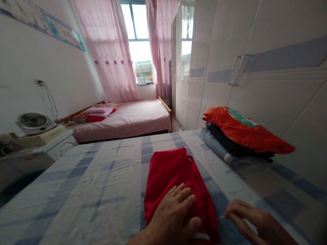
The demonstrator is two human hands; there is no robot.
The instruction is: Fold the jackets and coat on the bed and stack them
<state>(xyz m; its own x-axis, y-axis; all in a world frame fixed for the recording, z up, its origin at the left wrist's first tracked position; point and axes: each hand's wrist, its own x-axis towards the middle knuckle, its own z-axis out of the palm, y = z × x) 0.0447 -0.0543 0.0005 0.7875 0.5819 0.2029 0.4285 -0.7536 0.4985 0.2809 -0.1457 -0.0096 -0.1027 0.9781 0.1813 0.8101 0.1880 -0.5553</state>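
Red cloth garment (168, 170), one: folded, lying on the blue-and-white patterned bed sheet (74, 190), directly before the person. Left hand (173, 212): flat upon the garment, palm down, fingers extended, grasping nothing. Right hand (251, 219): just beside the garment's right edge, fingers curled; whether it pinches anything, cannot tell. Clothes pile (224, 144), one: farther right, orange item (265, 137) uppermost.

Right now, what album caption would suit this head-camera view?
Left hand resting on a red garment, right hand beside it, stacked clothes farther back on the patterned bedsheet.
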